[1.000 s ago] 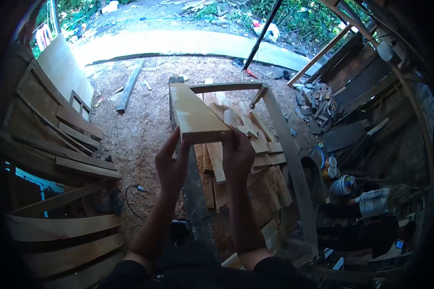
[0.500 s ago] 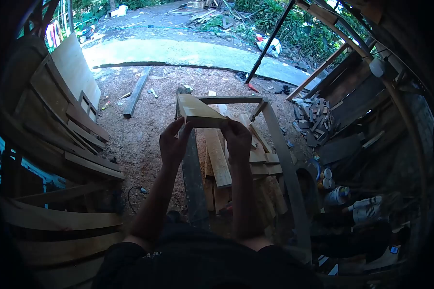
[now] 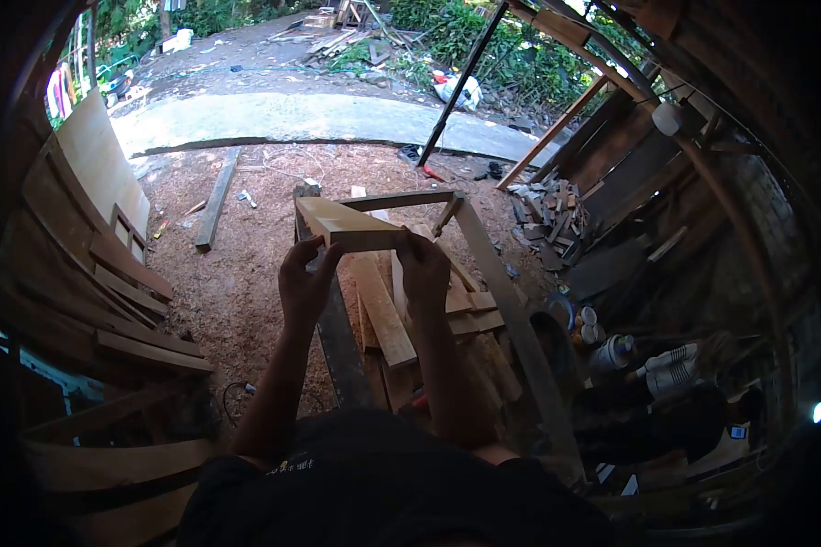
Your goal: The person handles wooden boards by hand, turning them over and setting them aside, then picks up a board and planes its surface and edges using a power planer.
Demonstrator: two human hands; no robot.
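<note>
Reaching forward with both forearms extended, the person holds a pale, flat wooden board (image 3: 354, 223) by its near end, left hand (image 3: 303, 283) at one corner, right hand (image 3: 426, 273) at the other, each grip clamped on it between thumb and fingers. From here it shows over the far left corner of an open wooden frame (image 3: 506, 292); whether they touch, I can't tell. Straight-edged planks (image 3: 385, 314) show between the rails. Small pale shirt lettering (image 3: 290, 468) is too tiny to read.

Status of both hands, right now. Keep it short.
Left hand: closed on the left corner of the pale board's near end.
Right hand: closed on the right corner of that same end.
</note>
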